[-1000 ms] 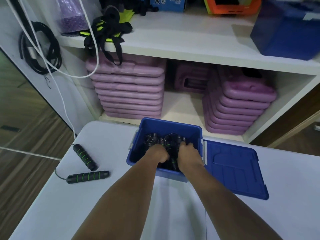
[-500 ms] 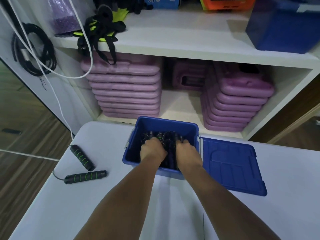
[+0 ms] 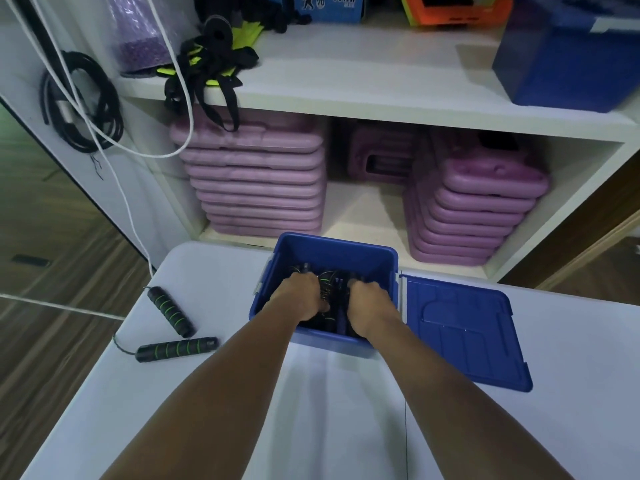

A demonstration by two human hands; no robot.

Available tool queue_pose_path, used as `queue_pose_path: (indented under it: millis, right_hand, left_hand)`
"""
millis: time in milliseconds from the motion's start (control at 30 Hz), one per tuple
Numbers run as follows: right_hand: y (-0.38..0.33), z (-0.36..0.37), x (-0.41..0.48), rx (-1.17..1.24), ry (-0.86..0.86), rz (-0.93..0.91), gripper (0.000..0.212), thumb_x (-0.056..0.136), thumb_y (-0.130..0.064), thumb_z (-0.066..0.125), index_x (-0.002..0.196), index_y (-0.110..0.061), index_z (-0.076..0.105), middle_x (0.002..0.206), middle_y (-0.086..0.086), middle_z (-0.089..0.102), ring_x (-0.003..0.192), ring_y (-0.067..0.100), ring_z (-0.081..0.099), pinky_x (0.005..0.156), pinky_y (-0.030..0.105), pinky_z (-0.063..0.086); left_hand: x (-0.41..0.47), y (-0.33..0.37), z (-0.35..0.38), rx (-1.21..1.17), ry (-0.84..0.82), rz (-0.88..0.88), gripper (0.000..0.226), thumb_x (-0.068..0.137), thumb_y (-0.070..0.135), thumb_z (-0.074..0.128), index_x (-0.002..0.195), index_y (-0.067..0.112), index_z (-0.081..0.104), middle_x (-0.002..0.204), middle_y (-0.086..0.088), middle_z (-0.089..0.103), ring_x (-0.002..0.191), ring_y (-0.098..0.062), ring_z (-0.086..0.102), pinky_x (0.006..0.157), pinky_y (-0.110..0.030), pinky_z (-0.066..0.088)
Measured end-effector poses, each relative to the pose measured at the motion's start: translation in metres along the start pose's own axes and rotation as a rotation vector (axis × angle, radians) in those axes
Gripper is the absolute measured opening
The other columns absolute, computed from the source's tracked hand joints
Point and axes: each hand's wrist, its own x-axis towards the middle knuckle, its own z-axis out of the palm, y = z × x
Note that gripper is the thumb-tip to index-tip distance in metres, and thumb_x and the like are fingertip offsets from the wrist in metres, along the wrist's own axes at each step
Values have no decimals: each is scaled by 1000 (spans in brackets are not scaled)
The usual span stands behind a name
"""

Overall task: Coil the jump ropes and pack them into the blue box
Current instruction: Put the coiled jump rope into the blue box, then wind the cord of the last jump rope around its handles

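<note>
The open blue box (image 3: 337, 249) stands at the far edge of the white table (image 3: 214, 393). Both my hands are inside it. My left hand (image 3: 301, 296) and my right hand (image 3: 369, 308) have their fingers curled over a bundle of coiled black jump ropes (image 3: 330, 287) with green-striped handles. The fingertips are hidden inside the box. Another jump rope lies on the table to the left: one black and green handle (image 3: 169, 311) angled, the other handle (image 3: 176, 348) nearly level, joined by a thin cord that runs off the table's edge.
The box's blue lid (image 3: 460, 334) lies open flat on the table to the right. Behind stands a white shelf unit (image 3: 346, 98) with stacked purple boards (image 3: 256, 174), black straps, and a second blue box (image 3: 568, 60). White cords and a black cable coil hang at left.
Both hands have stayed in the box, shifting slightly on the rope bundle. The view has tilted a little; the loose rope on the table has not moved.
</note>
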Motion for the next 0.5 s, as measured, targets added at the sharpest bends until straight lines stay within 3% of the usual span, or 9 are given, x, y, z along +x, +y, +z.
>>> queue_pose_path:
  millis: [67,133,200,333,500]
  right_hand:
    - [-7,-2,-3,50,69,-21,21,95,-3,48,111,-10,61,104,14,66,95,34,65,73,41,53]
    - [-16,-5,-5,117,119,-46,17,97,-10,49,103,-10,64,99,13,69,89,32,66,74,41,56]
    - [-26,-8,-10,198,154,-68,18,97,-15,50,98,-12,67,94,10,71,85,30,67,75,40,58]
    - [-59,-6,-27,376,199,-116,17,95,-17,53,90,-17,69,87,3,72,81,23,67,73,33,54]
    - [-120,22,-47,523,183,-213,16,92,-12,57,83,-16,69,80,1,73,73,19,67,73,36,57]
  left_hand:
    - [-5,-9,-8,27,46,38,54,92,41,65,133,7,53,115,-15,66,102,-31,64,83,-37,52]
    - [-13,-19,-19,23,103,77,35,95,34,60,120,11,63,107,-11,70,97,-28,65,78,-35,50]
    - [-25,-32,-30,-32,185,87,25,96,30,57,113,15,67,106,-9,71,98,-28,65,83,-35,52]
    - [-50,-76,-48,-174,314,41,19,94,27,55,107,20,68,103,-6,74,97,-30,65,86,-38,53]
    - [-75,-162,-60,-196,321,-42,20,95,25,55,111,22,67,102,-1,73,97,-25,65,84,-33,51]
